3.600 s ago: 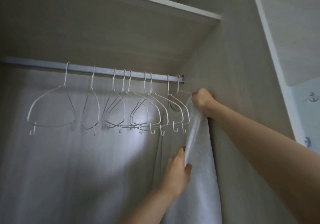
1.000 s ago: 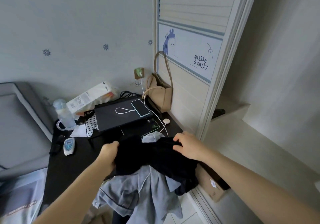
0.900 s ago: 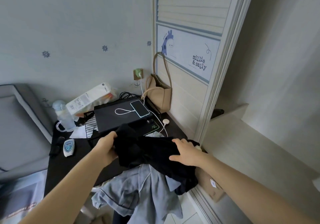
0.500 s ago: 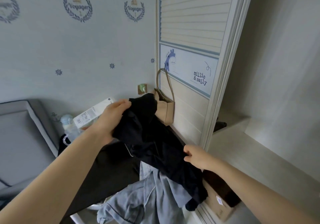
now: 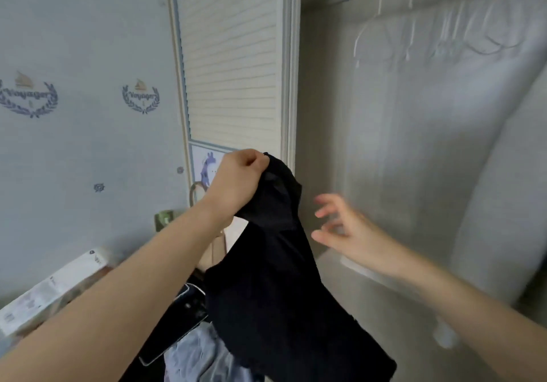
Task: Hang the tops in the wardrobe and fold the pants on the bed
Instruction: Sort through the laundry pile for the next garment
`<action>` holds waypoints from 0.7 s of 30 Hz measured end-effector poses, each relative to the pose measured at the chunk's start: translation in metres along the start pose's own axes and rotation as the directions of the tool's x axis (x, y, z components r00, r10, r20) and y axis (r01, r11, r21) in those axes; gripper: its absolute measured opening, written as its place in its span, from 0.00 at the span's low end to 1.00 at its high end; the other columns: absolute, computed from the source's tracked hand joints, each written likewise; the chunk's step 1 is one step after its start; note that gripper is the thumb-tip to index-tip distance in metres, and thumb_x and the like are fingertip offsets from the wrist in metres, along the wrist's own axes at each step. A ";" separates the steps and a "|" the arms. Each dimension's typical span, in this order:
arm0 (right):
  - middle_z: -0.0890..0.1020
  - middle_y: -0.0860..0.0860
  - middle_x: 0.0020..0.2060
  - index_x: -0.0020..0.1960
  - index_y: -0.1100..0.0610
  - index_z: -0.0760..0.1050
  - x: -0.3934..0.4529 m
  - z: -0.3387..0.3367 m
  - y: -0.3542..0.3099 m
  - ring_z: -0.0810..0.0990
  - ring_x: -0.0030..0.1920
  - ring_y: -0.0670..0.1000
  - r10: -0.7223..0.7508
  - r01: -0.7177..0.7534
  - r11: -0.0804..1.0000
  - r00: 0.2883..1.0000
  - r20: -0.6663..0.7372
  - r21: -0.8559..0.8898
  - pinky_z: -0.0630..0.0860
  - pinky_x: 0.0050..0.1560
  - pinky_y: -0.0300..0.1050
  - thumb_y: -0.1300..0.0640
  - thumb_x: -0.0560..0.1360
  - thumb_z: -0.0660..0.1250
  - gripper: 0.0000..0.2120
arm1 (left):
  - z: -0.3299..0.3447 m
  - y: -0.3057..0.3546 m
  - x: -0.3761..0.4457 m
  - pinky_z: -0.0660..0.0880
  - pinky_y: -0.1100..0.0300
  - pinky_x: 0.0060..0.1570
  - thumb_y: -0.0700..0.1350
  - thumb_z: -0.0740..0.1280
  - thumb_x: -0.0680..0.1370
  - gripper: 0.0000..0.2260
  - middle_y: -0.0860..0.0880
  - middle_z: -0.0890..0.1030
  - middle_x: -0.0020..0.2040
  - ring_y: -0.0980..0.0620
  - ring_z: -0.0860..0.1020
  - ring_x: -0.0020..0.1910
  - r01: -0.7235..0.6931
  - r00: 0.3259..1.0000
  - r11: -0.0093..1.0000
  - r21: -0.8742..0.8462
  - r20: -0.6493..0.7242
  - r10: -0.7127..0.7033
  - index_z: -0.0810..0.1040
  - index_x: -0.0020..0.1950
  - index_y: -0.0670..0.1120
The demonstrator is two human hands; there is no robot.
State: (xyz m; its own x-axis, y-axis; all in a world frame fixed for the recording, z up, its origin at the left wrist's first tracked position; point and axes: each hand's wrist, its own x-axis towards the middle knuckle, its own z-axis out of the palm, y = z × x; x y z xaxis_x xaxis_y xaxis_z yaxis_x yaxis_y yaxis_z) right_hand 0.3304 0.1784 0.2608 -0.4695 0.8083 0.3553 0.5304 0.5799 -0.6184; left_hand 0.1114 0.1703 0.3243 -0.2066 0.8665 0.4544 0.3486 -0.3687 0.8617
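black garment held up beside the open wardrobe

the wardrobe (image 5: 414, 151) fills the right side, its inside a pale matte wood grain, with a slatted, ribbed door (image 5: 233, 56) at its left edge. thin white wire hangers (image 5: 373, 29) hang from a rail near the top, blurred. a black garment (image 5: 284, 278), soft and limp, hangs in loose folds in front of the door's lower part. below it lies a crumpled blue-grey garment (image 5: 201, 361) on the dark worktop (image 5: 165, 340). a long white box (image 5: 50, 290) lies at the far left. the left hand (image 5: 236, 180) is curled tight round the top of the black garment, bunching the cloth. the right hand (image 5: 343, 228) is blurred, fingers spread and loosely bent, holding nothing, just beside the garment.
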 end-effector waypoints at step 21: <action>0.81 0.51 0.44 0.50 0.62 0.81 -0.030 -0.157 0.043 0.77 0.45 0.48 0.197 -0.314 0.941 0.811 -0.552 -0.126 0.70 0.43 0.32 0.71 0.73 0.61 0.12 | 0.094 0.057 0.008 0.77 0.59 0.50 0.43 0.80 0.64 0.33 0.50 0.80 0.51 0.53 0.81 0.48 -0.349 0.591 0.920 0.178 0.804 0.069 0.72 0.62 0.65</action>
State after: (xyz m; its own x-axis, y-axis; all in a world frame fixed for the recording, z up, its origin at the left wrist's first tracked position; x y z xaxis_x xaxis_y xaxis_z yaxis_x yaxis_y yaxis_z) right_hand 0.4779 0.1953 0.3341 0.1130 0.8254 0.5531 0.7352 0.3049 -0.6053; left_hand 0.2158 0.1884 0.3558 0.6366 0.7572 0.1464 0.5553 -0.5818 0.5943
